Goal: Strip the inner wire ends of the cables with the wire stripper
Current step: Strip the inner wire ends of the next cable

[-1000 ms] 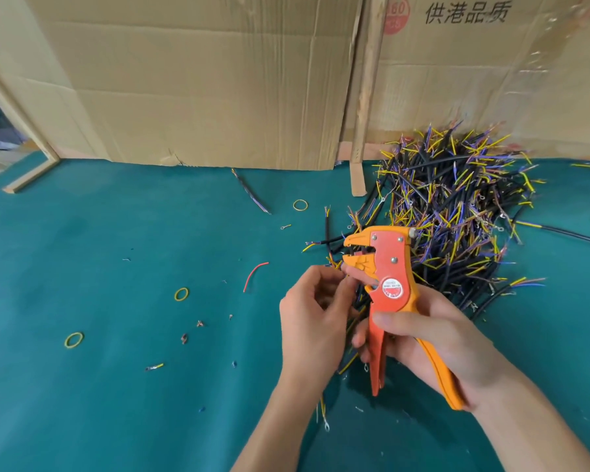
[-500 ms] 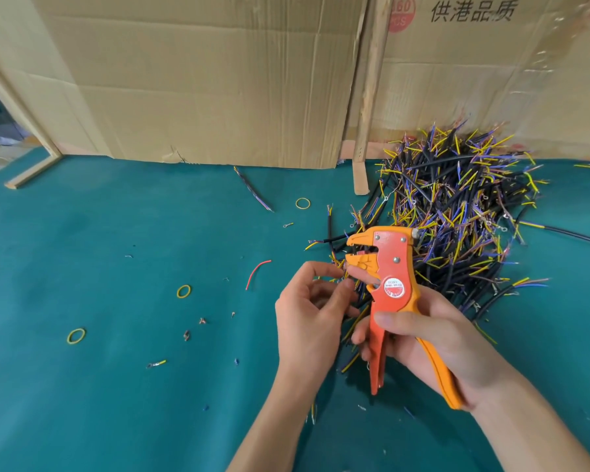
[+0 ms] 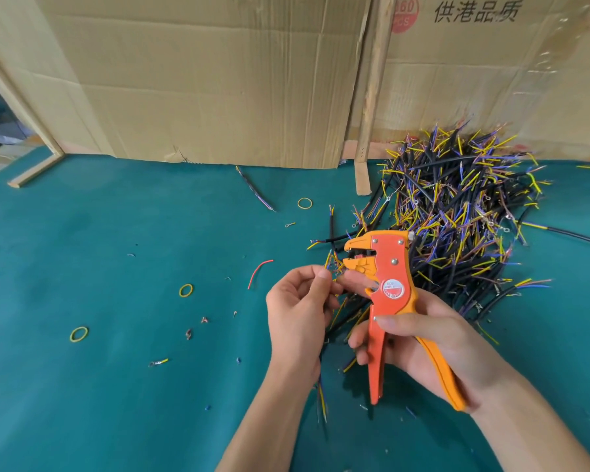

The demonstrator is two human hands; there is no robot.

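Left hand (image 3: pixel 300 311) pinches thin coloured inner wires (image 3: pixel 332 264) at the orange plastic wire stripper (image 3: pixel 387 284), gripped in the right hand (image 3: pixel 423 338). Huge heap of black cables (image 3: pixel 457 212) behind, so I'd guess loads left.

This looks like a small workshop bench for hand assembly: a teal felt-covered table (image 3: pixel 82 233) walled by flattened cardboard boxes (image 3: pixel 201 80) printed with Chinese characters, heaped with cut cables (image 3: pixel 457 212), and strewn with rubber bands (image 3: pixel 185 290) and wire scraps (image 3: pixel 259 272).
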